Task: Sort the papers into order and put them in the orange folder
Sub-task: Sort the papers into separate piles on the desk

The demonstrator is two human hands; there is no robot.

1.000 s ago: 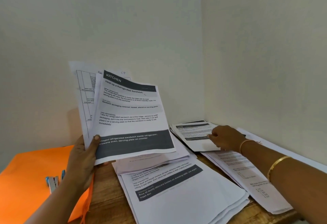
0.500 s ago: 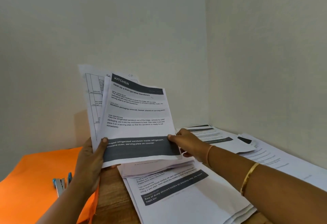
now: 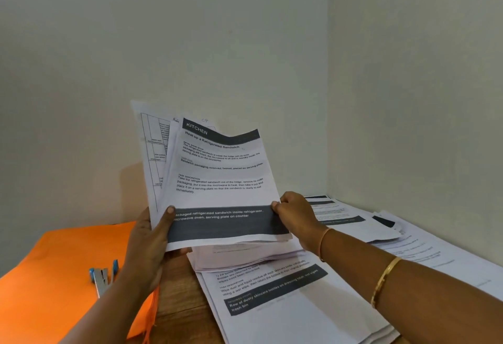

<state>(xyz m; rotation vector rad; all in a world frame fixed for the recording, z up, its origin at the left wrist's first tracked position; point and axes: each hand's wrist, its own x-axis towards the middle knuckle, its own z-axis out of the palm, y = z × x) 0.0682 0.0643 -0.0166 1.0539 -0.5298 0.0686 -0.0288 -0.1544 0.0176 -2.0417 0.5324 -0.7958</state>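
Observation:
I hold a fanned bundle of printed papers (image 3: 217,180) upright above the table; its front sheet is headed KITCHEN. My left hand (image 3: 151,237) grips the bundle's lower left corner, thumb on the front. My right hand (image 3: 295,217) pinches the lower right edge of the front sheet. The orange folder (image 3: 54,267) lies flat on the table at the left. More papers lie on the table: a stack (image 3: 294,305) in front of me and spread sheets (image 3: 381,232) at the right along the wall.
A blue and silver stapler (image 3: 102,278) rests on the orange folder. A strip of wooden table (image 3: 179,308) shows between the folder and the stack. Walls meet in a corner close behind the table.
My right hand left the sheets at the right, came across to the held bundle and took hold of the front sheet's lower right edge. The top of that sheet now curls.

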